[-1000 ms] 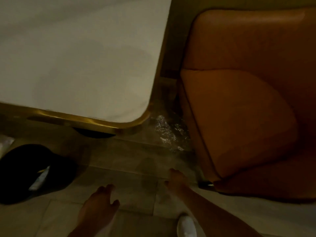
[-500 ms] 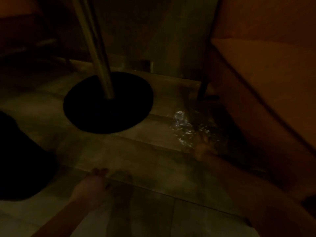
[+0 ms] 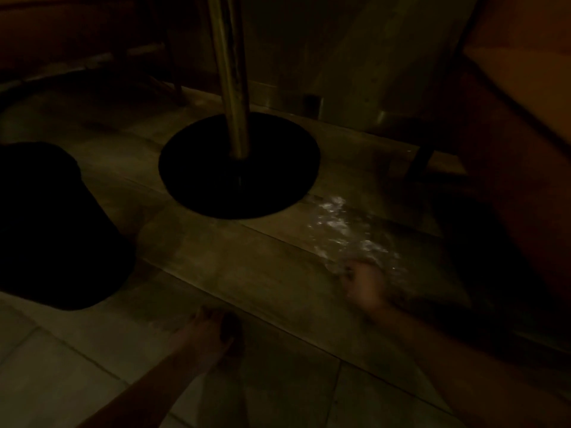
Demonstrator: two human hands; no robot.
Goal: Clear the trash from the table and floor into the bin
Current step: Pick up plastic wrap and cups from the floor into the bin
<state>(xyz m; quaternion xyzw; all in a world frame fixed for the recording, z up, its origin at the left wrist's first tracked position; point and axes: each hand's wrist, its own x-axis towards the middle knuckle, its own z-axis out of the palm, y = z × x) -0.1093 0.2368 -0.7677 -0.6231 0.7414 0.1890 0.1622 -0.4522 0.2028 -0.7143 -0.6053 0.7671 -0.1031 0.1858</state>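
A crumpled clear plastic wrapper (image 3: 343, 227) lies glinting on the dim tiled floor, between the table's base and the chair. My right hand (image 3: 366, 287) is down at the wrapper's near edge, blurred, with its fingers curled onto the plastic. My left hand (image 3: 210, 332) hovers low over the tiles, lower centre, fingers loosely apart and holding nothing. The black bin (image 3: 52, 230) stands on the floor at the left, well apart from both hands; its inside is not visible.
A brass table pole (image 3: 231, 88) rises from a round black base (image 3: 241, 168) just behind the wrapper. An orange chair (image 3: 522, 149) and its dark leg (image 3: 420, 156) close in the right side. Another chair's legs show at the back left.
The view dropped from the tabletop to under the table. My right hand reached forward to the wrapper and curled onto its near edge. My left hand stayed low over the tiles.
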